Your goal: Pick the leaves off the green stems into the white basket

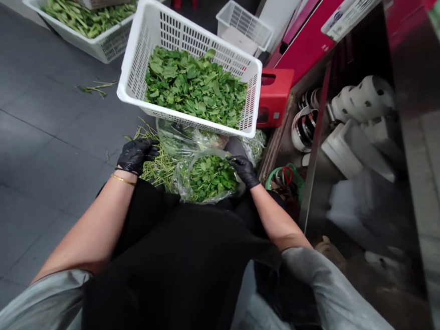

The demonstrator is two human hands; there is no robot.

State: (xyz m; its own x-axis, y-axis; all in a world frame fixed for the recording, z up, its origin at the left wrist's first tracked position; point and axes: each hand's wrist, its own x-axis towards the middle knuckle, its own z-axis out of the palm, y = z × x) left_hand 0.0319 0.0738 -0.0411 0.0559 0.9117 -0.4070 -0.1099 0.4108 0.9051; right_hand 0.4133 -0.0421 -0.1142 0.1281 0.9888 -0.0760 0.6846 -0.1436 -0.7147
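Grey tiles (34, 182) cover the floor on the left, and a metal shelf (314, 156) with white tubs (343, 148) runs along the right. Ahead stands a white basket (136, 48), its lower part filled with green leaves (197, 85). Beyond it to the left is a crate (100, 48) of greens; a red box (281, 96) is just beside it on the right. Nearer, an open clear bag (181, 177) of leaves lies between the two hands, with loose stems (159, 168) to its left. Black-gloved, the left hand (133, 155) reaches to the stems, fingers slightly bent; whether they grip any, I cannot tell. Fingertips of the right hand (245, 170), also gloved, come together at the bag's rim; what they pinch is unclear. Smallest is a gold bracelet (124, 180) on the left wrist.
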